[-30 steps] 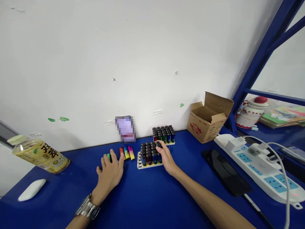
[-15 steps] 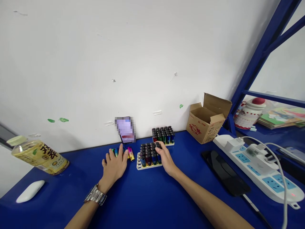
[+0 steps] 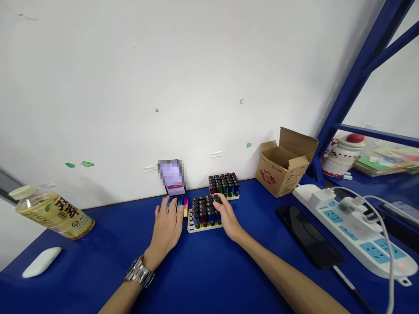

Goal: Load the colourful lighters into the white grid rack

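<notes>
My left hand (image 3: 167, 226) lies flat with fingers stretched over several loose coloured lighters (image 3: 182, 205) on the blue table, right beside a cream tray (image 3: 194, 228) packed with upright lighters. My right hand (image 3: 227, 218) rests on the right side of that tray, fingers curled over the black lighter tops (image 3: 204, 207). A second full tray of lighters (image 3: 224, 184) stands behind it by the wall. A steel watch (image 3: 139, 274) is on my left wrist.
A tea bottle (image 3: 54, 213) and white mouse (image 3: 41, 261) lie at the left. An open cardboard box (image 3: 284, 162), a black phone (image 3: 309, 242) and a white power strip (image 3: 353, 226) sit at the right. A small propped phone (image 3: 173, 178) leans on the wall.
My left hand has slid right across the table, pushing the loose lighters up against the front tray. My right hand has stayed on the tray.
</notes>
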Demonstrator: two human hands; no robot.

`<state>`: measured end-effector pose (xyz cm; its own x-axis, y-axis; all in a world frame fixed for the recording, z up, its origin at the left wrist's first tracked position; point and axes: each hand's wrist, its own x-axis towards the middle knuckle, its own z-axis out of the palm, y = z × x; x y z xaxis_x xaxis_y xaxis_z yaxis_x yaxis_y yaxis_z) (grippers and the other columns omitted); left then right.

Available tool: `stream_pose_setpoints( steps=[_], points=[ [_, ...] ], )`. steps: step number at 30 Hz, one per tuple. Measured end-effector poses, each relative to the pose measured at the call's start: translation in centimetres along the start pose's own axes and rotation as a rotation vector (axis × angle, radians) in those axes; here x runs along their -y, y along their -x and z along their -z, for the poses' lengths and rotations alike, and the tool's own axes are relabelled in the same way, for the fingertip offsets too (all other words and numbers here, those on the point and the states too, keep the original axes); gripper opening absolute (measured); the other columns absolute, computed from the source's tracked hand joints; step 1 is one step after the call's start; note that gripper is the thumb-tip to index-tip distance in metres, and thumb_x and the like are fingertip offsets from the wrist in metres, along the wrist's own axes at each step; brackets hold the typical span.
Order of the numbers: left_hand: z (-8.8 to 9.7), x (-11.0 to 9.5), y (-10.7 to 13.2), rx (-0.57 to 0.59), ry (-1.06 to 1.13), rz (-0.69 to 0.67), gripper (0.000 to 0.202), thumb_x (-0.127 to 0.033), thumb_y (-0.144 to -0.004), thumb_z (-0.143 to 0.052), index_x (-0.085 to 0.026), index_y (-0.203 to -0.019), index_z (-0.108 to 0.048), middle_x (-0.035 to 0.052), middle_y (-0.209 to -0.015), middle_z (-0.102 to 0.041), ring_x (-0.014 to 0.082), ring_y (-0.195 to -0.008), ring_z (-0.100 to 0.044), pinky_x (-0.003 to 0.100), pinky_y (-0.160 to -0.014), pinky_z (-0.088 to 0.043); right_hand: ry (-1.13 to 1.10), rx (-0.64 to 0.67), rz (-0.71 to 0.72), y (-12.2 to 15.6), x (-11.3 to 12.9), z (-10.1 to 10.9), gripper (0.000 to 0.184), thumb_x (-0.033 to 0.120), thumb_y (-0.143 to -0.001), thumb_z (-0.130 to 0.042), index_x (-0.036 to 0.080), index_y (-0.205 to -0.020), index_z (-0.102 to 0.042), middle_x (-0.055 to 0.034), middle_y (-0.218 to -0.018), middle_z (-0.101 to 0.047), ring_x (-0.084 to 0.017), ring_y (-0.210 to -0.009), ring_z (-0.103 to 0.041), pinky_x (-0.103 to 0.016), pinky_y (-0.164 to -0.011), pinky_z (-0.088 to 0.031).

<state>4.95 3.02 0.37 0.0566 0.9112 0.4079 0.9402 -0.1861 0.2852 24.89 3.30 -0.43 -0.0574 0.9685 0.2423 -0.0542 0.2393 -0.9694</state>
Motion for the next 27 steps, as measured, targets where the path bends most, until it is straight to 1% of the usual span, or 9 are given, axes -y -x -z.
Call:
stream_pose_setpoints(
  steps=[3,6,10,14,15,17,20,23,27],
  points=[
    [0.8,-1.2,1.2,-0.016,0.23,-0.202,0.031,-0.037,-0.094,-0.033,-0.016,-0.102,-0.054,0.0137,-0.109,-0.059,0.0242,-0.106,-0.057,0.042,-0.093,-0.046,0.008,-0.004,0.007,0.0,0.0,0.0,0.022,0.034,-0.087,-0.04,0.021,-0.1,-0.052,-0.0012,-0.088,-0.058,-0.02,-0.091,-0.054,-0.03,-0.081,-0.039],
    [1.0,-2.5,2.0,0.028,0.281,-0.255,0.022,-0.039,-0.091,-0.044,-0.019,-0.097,-0.052,0.0088,-0.096,-0.06,0.0229,-0.093,-0.059,0.039,-0.081,-0.05,0.003,-0.003,0.023,-0.1,0.0,0.0,0.023,0.034,-0.087,-0.04,0.021,-0.101,-0.052,-0.0013,-0.089,-0.058,-0.02,-0.091,-0.054,-0.03,-0.081,-0.039],
    [0.9,-3.4,2.0,0.059,0.415,-0.183,0.019,-0.037,-0.091,-0.044,-0.02,-0.098,-0.047,0.006,-0.088,-0.06,0.0203,-0.081,-0.06,0.037,-0.073,-0.05,-0.006,-0.01,0.016,-0.1,0.0,0.0,0.023,0.035,-0.087,-0.039,0.021,-0.101,-0.052,-0.0013,-0.089,-0.059,-0.02,-0.09,-0.054,-0.03,-0.081,-0.039],
    [1.3,-3.5,1.6,-0.113,0.576,0.036,0.018,-0.035,-0.09,-0.04,-0.021,-0.099,-0.037,0.0042,-0.085,-0.061,0.0172,-0.069,-0.06,0.031,-0.062,-0.048,0.009,-0.008,-0.008,0.0,0.1,0.0,0.022,0.035,-0.087,-0.039,0.022,-0.098,-0.052,-0.0002,-0.083,-0.056,-0.02,-0.088,-0.053,-0.03,-0.078,-0.039],
    [1.4,-3.5,1.4,-0.112,0.565,0.079,0.017,-0.035,-0.089,-0.041,-0.021,-0.097,-0.037,0.0014,-0.078,-0.059,0.0164,-0.063,-0.058,0.03,-0.057,-0.046,0.009,-0.008,-0.012,0.0,0.1,0.0,0.021,0.035,-0.087,-0.039,0.022,-0.098,-0.052,0.0,-0.081,-0.055,-0.02,-0.088,-0.053,-0.03,-0.078,-0.039],
    [1.5,-3.6,1.2,-0.009,0.493,0.108,0.017,-0.035,-0.084,-0.045,-0.022,-0.094,-0.041,-0.0042,-0.064,-0.053,0.015,-0.052,-0.052,0.027,-0.051,-0.041,0.006,-0.007,-0.012,0.0,0.1,0.0,0.021,0.034,-0.087,-0.039,0.022,-0.097,-0.052,0.0001,-0.081,-0.055,-0.02,-0.087,-0.054,-0.03,-0.077,-0.039],
    [1.5,-4.0,0.9,0.149,0.421,0.034,0.016,-0.035,-0.08,-0.05,-0.022,-0.089,-0.048,-0.0027,-0.066,-0.056,0.0154,-0.055,-0.053,0.027,-0.053,-0.041,-0.002,-0.008,0.004,-0.1,0.1,0.0,0.021,0.034,-0.087,-0.039,0.022,-0.098,-0.052,0.0,-0.082,-0.056,-0.02,-0.086,-0.054,-0.03,-0.077,-0.04],
    [1.9,-4.3,0.9,0.122,0.444,0.026,0.025,-0.043,-0.081,-0.049,-0.021,-0.091,-0.053,0.0005,-0.076,-0.061,0.0146,-0.056,-0.053,0.027,-0.053,-0.041,0.002,-0.012,0.009,-0.1,0.1,0.0,0.021,0.035,-0.087,-0.04,0.022,-0.098,-0.052,-0.0003,-0.084,-0.057,-0.02,-0.087,-0.054,-0.029,-0.079,-0.04],
    [3.2,-3.3,0.7,0.024,0.433,0.171,0.031,-0.051,-0.082,-0.046,-0.021,-0.084,-0.053,-0.0022,-0.069,-0.059,0.0133,-0.052,-0.048,0.025,-0.051,-0.037,0.004,-0.009,-0.006,0.0,0.2,0.0,0.02,0.034,-0.087,-0.039,0.022,-0.097,-0.052,-0.0002,-0.084,-0.056,-0.02,-0.087,-0.054,-0.029,-0.078,-0.04]
  ],
)
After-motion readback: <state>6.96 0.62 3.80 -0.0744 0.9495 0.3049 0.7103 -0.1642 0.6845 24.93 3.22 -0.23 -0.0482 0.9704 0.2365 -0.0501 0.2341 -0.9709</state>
